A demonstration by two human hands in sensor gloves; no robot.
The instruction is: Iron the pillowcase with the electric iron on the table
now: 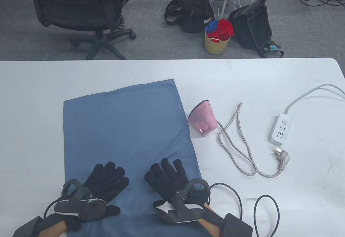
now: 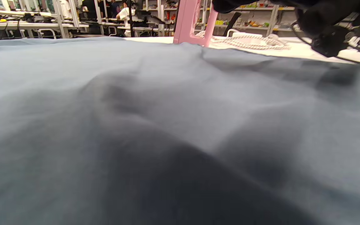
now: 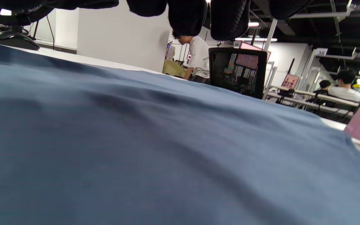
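A blue pillowcase [image 1: 126, 129] lies flat on the white table [image 1: 269, 80]. It fills the left wrist view [image 2: 167, 125] and the right wrist view [image 3: 155, 150]. My left hand [image 1: 106, 183] and right hand [image 1: 168, 176] lie open, palms down, on its near end with fingers spread. A pink iron [image 1: 203, 118] stands on end just right of the pillowcase, and shows in the left wrist view [image 2: 192, 22]. Its braided cord [image 1: 240, 150] loops to a loose plug [image 1: 281, 158]. The right hand's fingertips [image 3: 186, 18] hang in at the top of the right wrist view.
A white power strip [image 1: 280, 127] with a grey cable lies at the table's right. Black glove cables [image 1: 258, 210] loop near the front right edge. Beyond the table stand an office chair [image 1: 80, 7], bags and a yellow basket [image 1: 217, 41].
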